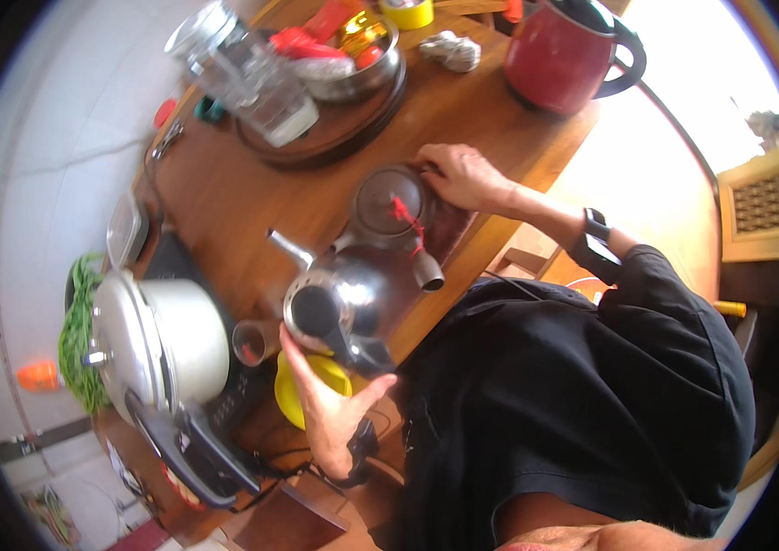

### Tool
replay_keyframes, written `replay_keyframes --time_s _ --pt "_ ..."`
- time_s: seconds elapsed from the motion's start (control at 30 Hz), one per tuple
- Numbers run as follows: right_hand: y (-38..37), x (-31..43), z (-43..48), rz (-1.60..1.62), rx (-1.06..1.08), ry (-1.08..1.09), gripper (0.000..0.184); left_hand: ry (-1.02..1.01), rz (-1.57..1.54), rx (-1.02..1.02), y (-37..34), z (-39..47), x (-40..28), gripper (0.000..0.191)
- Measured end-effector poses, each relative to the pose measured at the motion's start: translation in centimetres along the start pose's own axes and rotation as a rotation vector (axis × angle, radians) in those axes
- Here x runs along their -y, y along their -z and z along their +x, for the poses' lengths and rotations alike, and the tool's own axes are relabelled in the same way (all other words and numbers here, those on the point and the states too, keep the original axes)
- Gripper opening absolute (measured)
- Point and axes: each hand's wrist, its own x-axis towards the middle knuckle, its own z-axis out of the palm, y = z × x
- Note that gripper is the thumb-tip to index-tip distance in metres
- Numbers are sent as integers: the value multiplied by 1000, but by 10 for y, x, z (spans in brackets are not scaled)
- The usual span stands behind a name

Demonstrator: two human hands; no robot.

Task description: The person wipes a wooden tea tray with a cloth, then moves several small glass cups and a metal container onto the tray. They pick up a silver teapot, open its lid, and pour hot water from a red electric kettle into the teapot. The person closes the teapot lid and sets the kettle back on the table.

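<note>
My right hand (465, 178) lies against the far side of a dark clay teapot (389, 200), its fingers bent and their grip partly hidden. The teapot's lid is on, and a red cord runs from its knob to a hollow side handle. Beside it stands a shiny metal kettle (369, 293) with a thin spout and a black handle. My left hand (334, 413) is at the kettle's handle side, thumb and fingers spread apart, fingertips close to or touching the kettle. Under and behind this hand is a yellow plastic item (293, 392). A clear cup (253, 343) stands next to the kettle.
A pressure cooker (186, 341) stands on a black hob at left, with leafy greens (83, 330) beyond. A glass jug (252, 82) and a metal bowl (362, 79) of packets sit on a round wooden board (341, 148). A red electric kettle (558, 62) stands at the top right.
</note>
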Motion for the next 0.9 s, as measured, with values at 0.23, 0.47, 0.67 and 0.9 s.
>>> replay_keyframes --time_s 0.23,0.47,0.67,0.9 --pt "4 -5 15 34 26 -5 20 16 -136 44 -4 9 0 143" --pt "15 -19 26 17 -32 -63 20 -94 -95 15 -19 32 2 142" --pt "36 -42 36 -64 -93 -122 23 -133 -135 131 -28 76 -10 139" --pt "48 -61 40 -111 -172 -193 22 -201 -323 225 -37 116 -16 135"
